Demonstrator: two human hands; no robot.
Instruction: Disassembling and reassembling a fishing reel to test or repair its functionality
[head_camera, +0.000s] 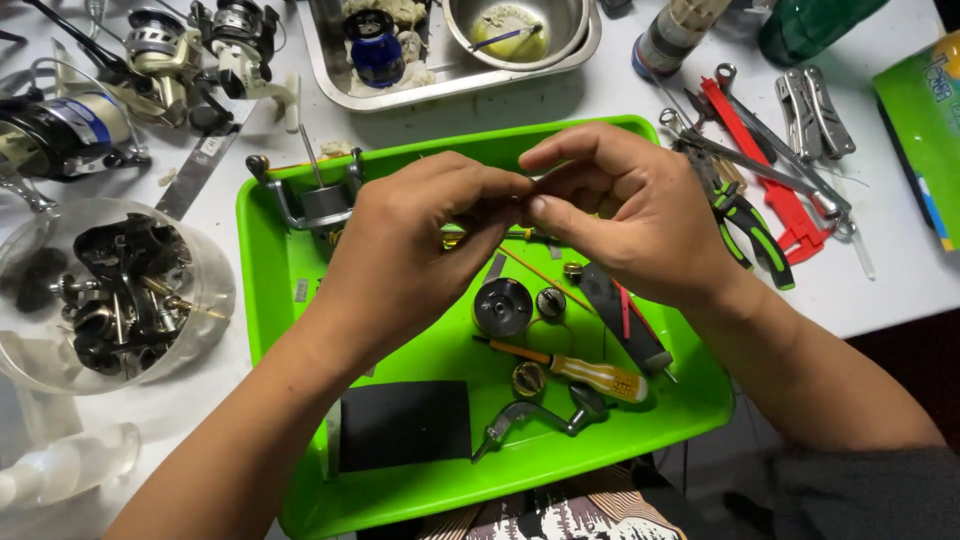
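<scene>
Here, from the head camera, both hands meet over the far half of a bright green tray (270, 260) on the white bench (880, 290). The left hand (415, 240) and the right hand (630, 215) are curled, fingertips pinched together on a small part (522, 203) too hidden to identify.

At the bench's right edge lies one green package (925, 130) with a yellow corner and a blue stripe. At the far edge stands one cylinder with a pale label (672, 35), just beside a dark green bottle (810, 25).

On the tray: one orange-handled screwdriver (580, 372), one black round spool (502, 306), one black flat pad (405, 425) at the near edge, one grey crank handle (540, 415), and two small brass-coloured discs (528, 378).

Right of the tray lie one pair of green-handled pliers (745, 225), one red caliper-like tool (770, 170) and one folding multi-tool (815, 110). At the left edge stands one clear tub of dark metal parts (115, 290); behind it, about three fishing reels (160, 50). One steel tray (450, 75) sits at the far edge.
</scene>
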